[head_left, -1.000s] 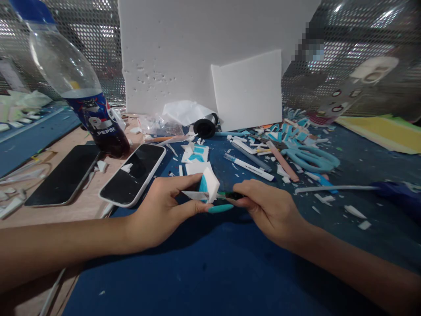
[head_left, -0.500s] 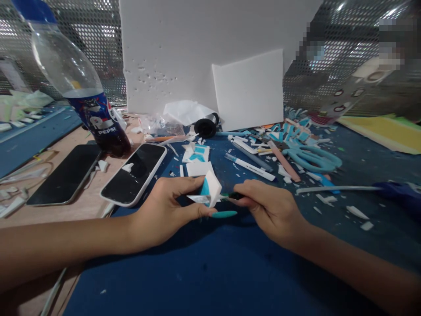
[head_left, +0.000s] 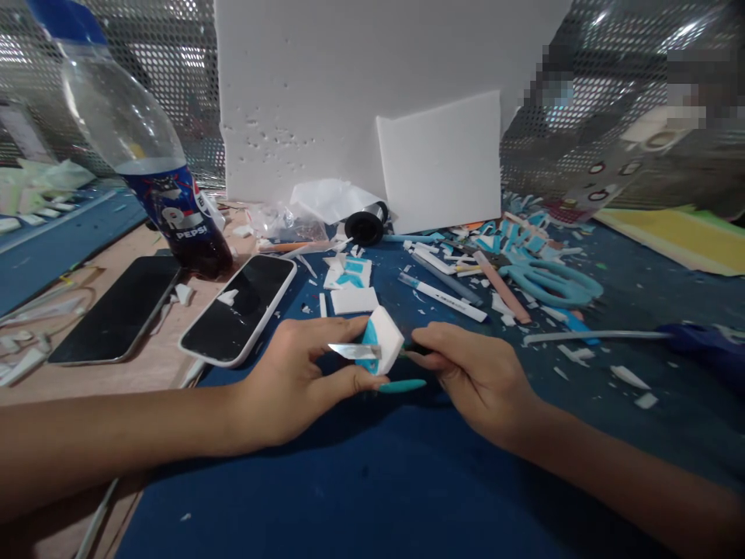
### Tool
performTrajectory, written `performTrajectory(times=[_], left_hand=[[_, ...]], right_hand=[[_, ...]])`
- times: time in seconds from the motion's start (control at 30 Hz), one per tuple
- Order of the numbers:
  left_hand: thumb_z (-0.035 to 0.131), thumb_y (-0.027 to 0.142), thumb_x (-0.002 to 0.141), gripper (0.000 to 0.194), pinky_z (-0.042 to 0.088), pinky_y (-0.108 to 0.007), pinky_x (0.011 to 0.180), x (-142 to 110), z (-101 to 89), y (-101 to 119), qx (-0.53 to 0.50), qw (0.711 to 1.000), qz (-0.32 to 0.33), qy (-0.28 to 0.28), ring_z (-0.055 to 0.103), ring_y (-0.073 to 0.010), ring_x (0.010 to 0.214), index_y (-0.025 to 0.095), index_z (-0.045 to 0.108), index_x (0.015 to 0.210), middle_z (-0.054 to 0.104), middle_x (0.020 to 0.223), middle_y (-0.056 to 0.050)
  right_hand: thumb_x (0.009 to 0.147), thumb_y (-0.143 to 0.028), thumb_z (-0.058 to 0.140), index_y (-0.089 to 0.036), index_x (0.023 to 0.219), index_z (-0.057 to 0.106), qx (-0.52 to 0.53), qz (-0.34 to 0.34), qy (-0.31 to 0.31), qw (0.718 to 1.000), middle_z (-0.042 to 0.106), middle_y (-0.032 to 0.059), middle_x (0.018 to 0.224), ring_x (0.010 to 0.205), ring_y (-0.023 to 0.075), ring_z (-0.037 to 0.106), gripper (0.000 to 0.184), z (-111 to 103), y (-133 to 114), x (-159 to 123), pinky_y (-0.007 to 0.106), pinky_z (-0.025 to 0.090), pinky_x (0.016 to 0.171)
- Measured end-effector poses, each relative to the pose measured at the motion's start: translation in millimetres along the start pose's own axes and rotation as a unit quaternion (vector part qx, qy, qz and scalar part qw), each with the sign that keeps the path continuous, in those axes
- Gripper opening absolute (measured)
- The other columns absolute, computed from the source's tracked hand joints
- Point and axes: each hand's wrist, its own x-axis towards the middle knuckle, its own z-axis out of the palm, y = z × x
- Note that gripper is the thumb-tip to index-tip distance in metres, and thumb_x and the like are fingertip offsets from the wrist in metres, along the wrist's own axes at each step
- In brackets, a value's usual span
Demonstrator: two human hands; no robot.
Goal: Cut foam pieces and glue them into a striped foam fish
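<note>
Knife (head_left: 348,352) crosswise at foam piece (head_left: 389,340).
My left hand (head_left: 308,371) pinches the foam piece, grip parted only by it; my right hand (head_left: 474,369) has its grip closed round the handle (head_left: 420,352), right of the foam. The knife's long axis runs sideways, tip leftward. Beyond, a white block (head_left: 355,300) lies on the tabletop (head_left: 279,497).

The white-and-blue piece (head_left: 387,338) has shifted toward the right hand (head_left: 474,374).
</note>
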Motion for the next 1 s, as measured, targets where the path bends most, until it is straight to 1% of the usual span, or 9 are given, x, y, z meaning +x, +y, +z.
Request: performTrajectory(times=[0.13, 0.3, 0.37, 0.5, 0.63, 0.73, 0.83, 0.93, 1.0], left_hand=[[0.066, 0.023, 0.083, 0.018, 0.048, -0.020, 0.072, -2.4, -0.7, -2.3, 0.001, 1.000, 0.024, 0.013, 0.063, -0.0135, 0.078, 0.017, 0.067, 0.100, 0.071, 0.088, 0.000], [0.066, 0.027, 0.083, 0.021, 0.048, -0.020, 0.071, -3.3, 0.0, -2.4, 0.014, 1.000, 0.020, 0.020, 0.063, -0.0138, 0.079, 0.017, 0.066, 0.101, 0.071, 0.091, -0.001], [0.064, 0.028, 0.084, 0.021, 0.048, -0.021, 0.069, -2.5, 0.3, -1.0, 0.038, 0.999, 0.011, 0.003, 0.063, -0.0148, 0.077, 0.016, 0.065, 0.101, 0.070, 0.090, -0.002], [0.061, 0.034, 0.085, 0.028, 0.048, -0.026, 0.067, -1.3, 1.1, -0.6, 0.100, 0.993, -0.028, -0.056, 0.064, -0.0195, 0.081, 0.014, 0.062, 0.105, 0.069, 0.097, -0.007], [0.054, 0.035, 0.089, 0.027, 0.048, -0.028, 0.073, -1.4, 1.3, -2.0, 0.109, 0.991, -0.032, -0.065, 0.064, -0.0210, 0.086, 0.015, 0.059, 0.106, 0.067, 0.099, -0.007], [0.054, 0.034, 0.089, 0.029, 0.048, -0.029, 0.074, -0.4, 0.4, -1.5, 0.059, 0.993, -0.055, -0.086, 0.063, -0.0209, 0.087, 0.014, 0.056, 0.110, 0.066, 0.098, -0.007], [0.059, 0.035, 0.086, 0.035, 0.049, -0.029, 0.077, 1.0, -0.5, -1.8, -0.019, 0.991, -0.072, -0.112, 0.062, -0.0225, 0.095, 0.014, 0.055, 0.113, 0.065, 0.106, -0.008], [0.059, 0.035, 0.086, 0.035, 0.048, -0.030, 0.084, 1.6, -0.4, -3.9, -0.045, 0.989, -0.088, -0.106, 0.058, -0.0245, 0.106, 0.016, 0.055, 0.115, 0.063, 0.116, -0.008], [0.058, 0.036, 0.087, 0.034, 0.046, -0.030, 0.085, 1.6, -0.2, -5.2, -0.039, 0.989, -0.100, -0.097, 0.057, -0.0248, 0.108, 0.016, 0.056, 0.114, 0.062, 0.117, -0.008]], right_hand=[[0.090, -0.010, 0.038, -0.019, 0.092, 0.050, -0.008, -0.005, -0.004, 1.000, 0.060, 0.0017, 0.065, 0.055, 0.0122, 0.057, 0.015, -1.7, 3.0, -1.7, 0.021, 0.045, 0.053], [0.092, -0.012, 0.039, -0.017, 0.091, 0.051, 0.007, -0.010, -0.008, 1.000, 0.060, 0.0023, 0.067, 0.057, 0.0114, 0.056, 0.013, -1.3, 8.3, -4.5, 0.020, 0.045, 0.054], [0.092, -0.013, 0.038, -0.018, 0.089, 0.051, 0.018, -0.004, -0.013, 1.000, 0.058, 0.0013, 0.066, 0.056, 0.0106, 0.055, 0.014, -0.6, 8.4, -4.5, 0.019, 0.043, 0.052], [0.095, -0.017, 0.036, -0.018, 0.087, 0.051, 0.027, 0.005, -0.011, 1.000, 0.056, -0.0001, 0.063, 0.053, 0.0104, 0.053, 0.017, 0.1, 3.7, -2.5, 0.019, 0.041, 0.049], [0.097, -0.022, 0.034, -0.019, 0.085, 0.050, 0.010, 0.005, -0.010, 1.000, 0.057, 0.0005, 0.062, 0.054, 0.0114, 0.054, 0.021, -0.8, -1.5, -1.2, 0.021, 0.042, 0.052], [0.098, -0.023, 0.033, -0.018, 0.087, 0.051, 0.006, 0.014, -0.015, 1.000, 0.057, 0.0003, 0.063, 0.054, 0.0110, 0.053, 0.022, -1.8, -1.0, -1.3, 0.021, 0.041, 0.051], [0.098, -0.023, 0.032, -0.018, 0.087, 0.051, 0.000, 0.020, -0.019, 1.000, 0.057, 0.0000, 0.063, 0.053, 0.0111, 0.053, 0.022, -2.3, 1.7, -1.5, 0.021, 0.041, 0.051], [0.098, -0.023, 0.033, -0.018, 0.085, 0.051, -0.016, 0.007, -0.019, 1.000, 0.058, 0.0006, 0.063, 0.055, 0.0115, 0.053, 0.023, -2.0, 3.6, -1.5, 0.022, 0.041, 0.053], [0.098, -0.023, 0.033, -0.018, 0.084, 0.051, -0.018, 0.001, -0.020, 1.000, 0.058, 0.0007, 0.063, 0.054, 0.0116, 0.053, 0.023, -1.6, 3.6, -1.5, 0.022, 0.041, 0.052]])
